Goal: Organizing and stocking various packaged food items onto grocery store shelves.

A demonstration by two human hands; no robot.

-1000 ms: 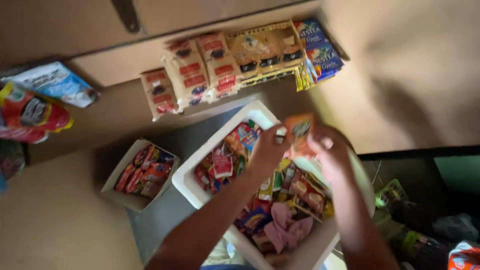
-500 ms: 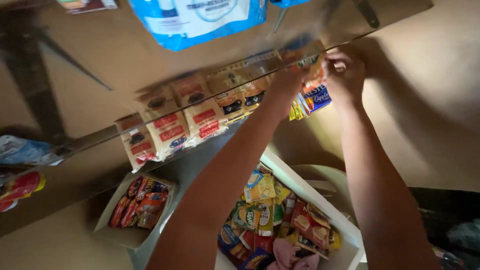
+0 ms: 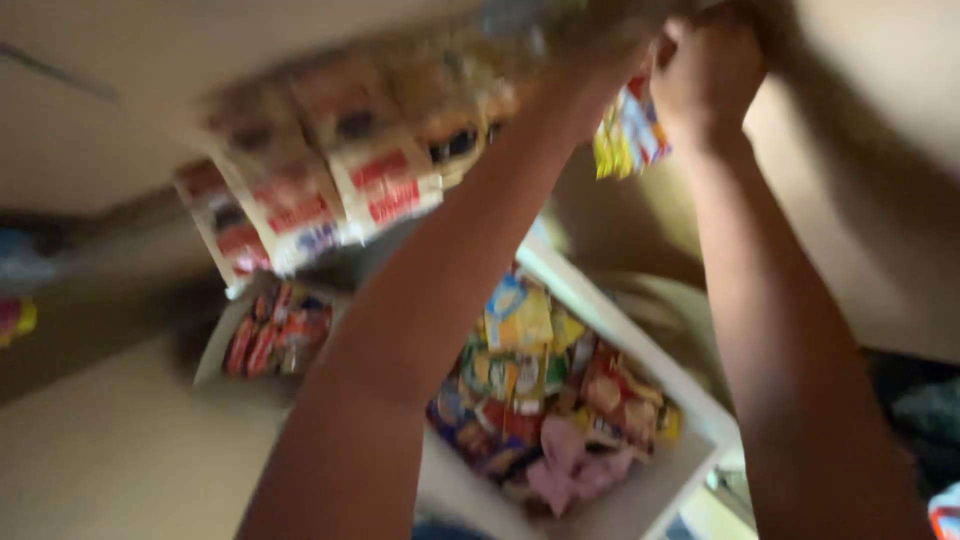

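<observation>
Blurred wall of hanging packets [image 3: 330, 190] — both hands [image 3: 700, 70] raised, grip indistinct.

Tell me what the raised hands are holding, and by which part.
The right hand touches the top of a hanging yellow and blue packet; the blur hides its grip. The left hand is too blurred to tell.

Hanging tan-and-red snack packets [image 3: 330, 190] crowd the far left. A white rectangular tray [image 3: 640, 500] heaped with colourful sachets fills the near middle; bare tan wall lies open far right.
</observation>
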